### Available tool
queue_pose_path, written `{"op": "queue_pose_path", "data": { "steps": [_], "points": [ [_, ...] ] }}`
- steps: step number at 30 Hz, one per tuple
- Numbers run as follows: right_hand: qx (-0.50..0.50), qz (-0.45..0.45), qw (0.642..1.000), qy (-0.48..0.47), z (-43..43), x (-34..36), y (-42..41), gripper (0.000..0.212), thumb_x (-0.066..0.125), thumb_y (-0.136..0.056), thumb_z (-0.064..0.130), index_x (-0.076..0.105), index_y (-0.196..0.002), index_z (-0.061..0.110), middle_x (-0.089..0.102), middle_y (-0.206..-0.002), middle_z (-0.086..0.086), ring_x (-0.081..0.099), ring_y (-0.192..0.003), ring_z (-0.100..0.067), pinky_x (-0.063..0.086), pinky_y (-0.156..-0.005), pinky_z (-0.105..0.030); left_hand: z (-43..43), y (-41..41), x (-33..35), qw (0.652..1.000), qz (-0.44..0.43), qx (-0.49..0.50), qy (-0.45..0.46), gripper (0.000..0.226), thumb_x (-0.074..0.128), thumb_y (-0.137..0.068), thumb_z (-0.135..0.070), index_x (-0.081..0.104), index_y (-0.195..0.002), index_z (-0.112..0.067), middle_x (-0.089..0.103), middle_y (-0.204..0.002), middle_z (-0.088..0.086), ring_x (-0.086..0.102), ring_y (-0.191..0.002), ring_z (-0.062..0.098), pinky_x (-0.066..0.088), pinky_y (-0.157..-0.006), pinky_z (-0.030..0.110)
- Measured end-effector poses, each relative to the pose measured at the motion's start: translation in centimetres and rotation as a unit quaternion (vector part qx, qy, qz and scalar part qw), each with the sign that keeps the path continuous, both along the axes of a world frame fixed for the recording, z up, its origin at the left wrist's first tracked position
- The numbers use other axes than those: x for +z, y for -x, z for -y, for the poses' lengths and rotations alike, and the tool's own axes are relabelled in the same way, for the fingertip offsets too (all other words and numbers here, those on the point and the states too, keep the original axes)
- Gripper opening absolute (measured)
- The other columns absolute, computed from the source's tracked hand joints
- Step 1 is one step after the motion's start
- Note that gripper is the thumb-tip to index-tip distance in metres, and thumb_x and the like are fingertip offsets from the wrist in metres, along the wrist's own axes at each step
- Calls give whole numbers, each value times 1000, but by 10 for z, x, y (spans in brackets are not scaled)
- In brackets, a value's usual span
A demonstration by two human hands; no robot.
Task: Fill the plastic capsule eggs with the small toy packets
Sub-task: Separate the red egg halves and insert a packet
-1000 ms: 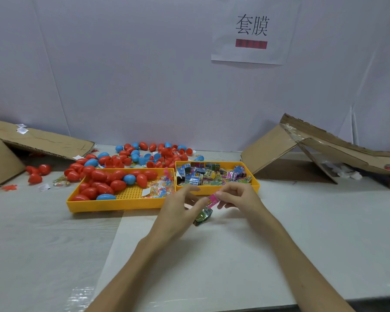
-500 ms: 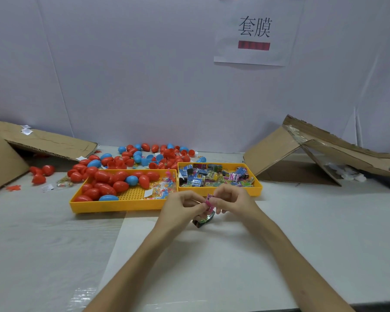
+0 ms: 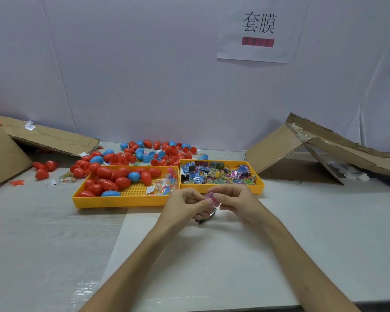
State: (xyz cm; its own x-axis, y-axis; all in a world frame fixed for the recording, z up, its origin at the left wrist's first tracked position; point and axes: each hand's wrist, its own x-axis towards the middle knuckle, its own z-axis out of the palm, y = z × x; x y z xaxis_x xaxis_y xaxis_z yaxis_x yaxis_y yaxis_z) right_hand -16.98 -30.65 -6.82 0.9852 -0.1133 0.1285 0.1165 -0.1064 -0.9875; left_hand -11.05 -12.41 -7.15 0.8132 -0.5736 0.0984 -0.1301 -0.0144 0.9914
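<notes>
- Left hand [image 3: 185,204] and right hand [image 3: 238,199]: meeting above the middle of the table [image 3: 212,266], just in front of the two trays. The curled fingertips of both pinch one pink toy packet [image 3: 211,196] between them.
- Dark packet [image 3: 206,218]: directly beneath the pink one, partly hidden under the left hand's lower fingers. Whether those fingers hold it or it lies on the table cannot be told.
- Left yellow tray [image 3: 119,202]: toward the far edge of the table, left of centre. It holds red and blue capsule eggs [image 3: 122,182] at its left and middle, and clear packets of coloured bits [image 3: 164,186] at its right end.
- Right yellow tray [image 3: 221,189]: touching the left tray's right side and filled with small printed toy packets [image 3: 216,174].
- Loose capsule eggs [image 3: 144,154]: scattered behind both trays along the far edge, with a few more toward the far left corner.
- Left cardboard flap [image 3: 50,138] and right cardboard flap [image 3: 273,149]: opened cartons at the table's left and right far corners.
- Paper sign [image 3: 258,30]: fixed to the white wall behind, printed with characters above a red bar.
</notes>
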Motion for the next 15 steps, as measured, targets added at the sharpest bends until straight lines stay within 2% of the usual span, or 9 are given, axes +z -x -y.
{"op": "queue_pose_path", "data": {
  "steps": [3,9,15],
  "points": [
    [-3,4,1000,-8,1,2,1,20,77,-78,27,80,-97,29,76,-91,-1,68,-83,-11,53,-70,-22,0,0,2,1000,-11,-10,17,18,72,-93,-19,70,-88,-1,78,-83,11,76,-77,23,60,-65,24],
    [13,17,997,-75,2,2,1,20,76,-78,17,79,-95,25,74,-84,0,68,-80,-11,53,-70,-22,1,-1,-1,1000,-23,13,-2,16,70,-94,-14,69,-82,-3,77,-82,14,75,-80,32,61,-73,35],
    [27,19,991,-127,-3,2,1,16,79,-78,7,78,-82,22,70,-79,1,67,-76,-11,55,-70,-23,-2,-4,1,998,-63,16,15,29,69,-90,-7,72,-61,-15,75,-79,17,72,-69,24,57,-58,28]
  ]
}}
